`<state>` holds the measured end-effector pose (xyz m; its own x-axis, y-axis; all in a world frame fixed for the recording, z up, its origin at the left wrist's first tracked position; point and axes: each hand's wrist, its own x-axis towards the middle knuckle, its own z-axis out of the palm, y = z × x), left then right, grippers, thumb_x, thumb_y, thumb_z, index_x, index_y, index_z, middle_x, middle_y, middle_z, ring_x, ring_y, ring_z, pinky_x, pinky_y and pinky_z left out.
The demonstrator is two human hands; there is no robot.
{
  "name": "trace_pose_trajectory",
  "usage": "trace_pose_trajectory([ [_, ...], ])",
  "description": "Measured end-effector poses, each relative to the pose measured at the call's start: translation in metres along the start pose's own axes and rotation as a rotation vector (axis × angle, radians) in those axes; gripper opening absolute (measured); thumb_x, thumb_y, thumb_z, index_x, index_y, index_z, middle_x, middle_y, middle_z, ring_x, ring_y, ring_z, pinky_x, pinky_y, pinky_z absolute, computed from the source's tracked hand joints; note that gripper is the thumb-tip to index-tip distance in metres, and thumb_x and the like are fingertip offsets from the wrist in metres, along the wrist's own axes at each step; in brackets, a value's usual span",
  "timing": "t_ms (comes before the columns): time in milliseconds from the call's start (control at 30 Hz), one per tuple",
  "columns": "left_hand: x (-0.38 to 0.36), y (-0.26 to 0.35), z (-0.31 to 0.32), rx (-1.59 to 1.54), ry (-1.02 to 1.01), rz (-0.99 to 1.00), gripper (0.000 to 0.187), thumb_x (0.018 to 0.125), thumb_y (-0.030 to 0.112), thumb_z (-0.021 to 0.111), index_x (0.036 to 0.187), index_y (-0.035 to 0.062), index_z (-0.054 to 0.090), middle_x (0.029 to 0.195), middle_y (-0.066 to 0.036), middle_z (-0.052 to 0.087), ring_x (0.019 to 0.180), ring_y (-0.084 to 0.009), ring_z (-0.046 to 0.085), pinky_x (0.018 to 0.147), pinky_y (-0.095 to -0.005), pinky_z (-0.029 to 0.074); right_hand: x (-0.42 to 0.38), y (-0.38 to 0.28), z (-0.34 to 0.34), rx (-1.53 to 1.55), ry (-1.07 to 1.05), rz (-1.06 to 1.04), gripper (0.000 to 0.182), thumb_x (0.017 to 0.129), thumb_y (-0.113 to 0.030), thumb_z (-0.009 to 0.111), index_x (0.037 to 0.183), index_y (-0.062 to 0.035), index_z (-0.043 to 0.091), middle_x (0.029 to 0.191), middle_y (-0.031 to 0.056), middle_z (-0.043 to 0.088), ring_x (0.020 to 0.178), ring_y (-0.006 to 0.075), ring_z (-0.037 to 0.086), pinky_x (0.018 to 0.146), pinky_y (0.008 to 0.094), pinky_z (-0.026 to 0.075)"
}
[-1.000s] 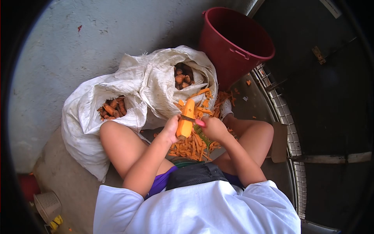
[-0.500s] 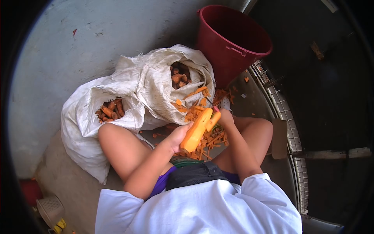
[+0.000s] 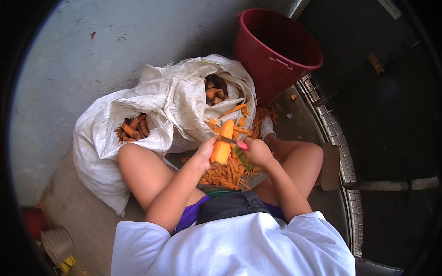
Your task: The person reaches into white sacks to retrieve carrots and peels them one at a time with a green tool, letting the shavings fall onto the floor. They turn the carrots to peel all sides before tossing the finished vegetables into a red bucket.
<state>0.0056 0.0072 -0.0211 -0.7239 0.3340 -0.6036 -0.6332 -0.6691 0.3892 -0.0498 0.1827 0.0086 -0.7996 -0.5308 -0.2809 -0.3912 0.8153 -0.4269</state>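
Knife [image 3: 228,140] across carrot [image 3: 222,151], tip toward the left hand [image 3: 206,155]

I have the left hand wrapped around the carrot's side, holding it up between the bent knees, above a heap of peelings [image 3: 225,177]. The right hand [image 3: 258,152] is closed on the knife's pink handle [image 3: 242,145], with the blade lying crosswise over the carrot; I can't tell how deep the edge bites, if at all.

My main worry is a slip: the peeled surface is probably slick, and a push that skids off it could carry the tip into the left fingers. A loose grip could also let the carrot roll under the blade, or drop it into the peelings. Overshooting outward would, I judge, bring the edge toward the right leg [image 3: 301,158]. Scraps could also fall into the open sack [image 3: 184,106] just beyond, as peelings already lie against its rim.
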Motion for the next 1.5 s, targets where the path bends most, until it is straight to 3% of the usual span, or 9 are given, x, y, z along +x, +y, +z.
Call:
trace_pose_trajectory([
  [500,0.014,0.006,-0.008,-0.276,0.071,0.064,0.035,0.089,0.028,0.026,0.099,0.0018,0.045,0.075,-0.015,0.054,0.062,-0.0255,0.055,0.057,-0.0366,0.049,-0.018,-0.027,0.009,-0.027,-0.013,-0.131,0.013,0.068,-0.014,0.051,0.075,-0.0031,0.051,0.065,0.0194,0.056,0.066,0.0357,0.055,0.061,0.0444,0.043],
  [633,0.012,0.007,-0.004,-0.246,0.121,0.047,0.036,0.089,0.033,0.025,0.099,0.006,0.047,0.074,-0.012,0.054,0.061,-0.0244,0.055,0.051,-0.0359,0.047,-0.016,-0.024,0.011,-0.09,-0.024,-0.122,0.014,0.067,-0.012,0.051,0.078,-0.0023,0.052,0.063,0.0191,0.055,0.064,0.0324,0.057,0.059,0.0421,0.043],
  [800,0.012,0.003,-0.011,-0.131,0.059,0.061,0.038,0.089,0.037,0.025,0.102,0.0085,0.047,0.081,-0.008,0.055,0.063,-0.0219,0.056,0.045,-0.0353,0.046,0.017,0.008,0.015,0.696,0.279,0.058,0.018,0.077,-0.017,0.053,0.086,-0.0009,0.054,0.061,0.0117,0.055,0.056,0.0189,0.054,0.054,0.0329,0.043],
  [933,0.009,-0.001,0.001,-0.162,0.07,0.011,0.038,0.088,0.037,0.023,0.1,0.0119,0.049,0.078,-0.007,0.056,0.064,-0.0202,0.055,0.047,-0.0352,0.044,0.026,-0.028,-0.014,1.237,0.583,0.109,0.015,0.084,-0.015,0.046,0.08,-0.0012,0.051,0.059,0.0026,0.049,0.054,0.0082,0.044,0.051,0.0251,0.038],
  [1067,0.003,-0.004,0.021,-0.296,0.093,-0.004,0.036,0.089,0.036,0.025,0.1,0.0111,0.049,0.081,-0.006,0.057,0.066,-0.0183,0.056,0.05,-0.0348,0.046,0.036,-0.049,0.0,1.077,0.639,0.095,0.018,0.085,-0.014,0.046,0.071,-0.002,0.045,0.056,0.0016,0.045,0.053,0.0083,0.04,0.049,0.0256,0.035],
  [1133,0.005,-0.008,0.015,-0.347,0.011,0.007,0.036,0.09,0.034,0.025,0.103,0.0085,0.047,0.09,-0.006,0.056,0.075,-0.0194,0.057,0.065,-0.0346,0.048,0.038,-0.06,0.009,0.91,0.687,0.124,0.019,0.084,-0.015,0.047,0.071,-0.0003,0.047,0.055,0.0065,0.046,0.05,0.0137,0.041,0.049,0.0301,0.036],
  [1367,0.003,-0.012,0.01,-0.356,-0.087,0.009,0.029,0.089,0.027,0.03,0.1,0.0067,0.048,0.087,-0.006,0.057,0.077,-0.0188,0.057,0.064,-0.0331,0.049,0.036,-0.068,0.013,0.685,0.734,0.193,0.016,0.082,-0.015,0.049,0.08,0.0004,0.052,0.063,0.0199,0.053,0.056,0.0328,0.05,0.054,0.0357,0.039],
  [1467,0.007,-0.011,0.009,-0.379,-0.073,0.028,0.028,0.089,0.025,0.031,0.1,0.0062,0.048,0.087,-0.006,0.057,0.076,-0.0182,0.057,0.064,-0.0323,0.049,0.034,-0.066,0.015,0.703,0.69,0.165,0.018,0.084,-0.015,0.047,0.078,0.0014,0.052,0.058,0.0115,0.051,0.053,0.0159,0.045,0.054,0.031,0.039],
  [1500,0.006,-0.011,0.011,-0.358,-0.063,0.039,0.027,0.089,0.025,0.031,0.099,0.0061,0.048,0.087,-0.006,0.057,0.076,-0.0179,0.057,0.064,-0.0322,0.049,0.033,-0.067,0.014,0.684,0.685,0.177,0.016,0.083,-0.015,0.048,0.079,0.0008,0.052,0.06,0.0146,0.052,0.055,0.0228,0.047,0.054,0.0332,0.039],
])
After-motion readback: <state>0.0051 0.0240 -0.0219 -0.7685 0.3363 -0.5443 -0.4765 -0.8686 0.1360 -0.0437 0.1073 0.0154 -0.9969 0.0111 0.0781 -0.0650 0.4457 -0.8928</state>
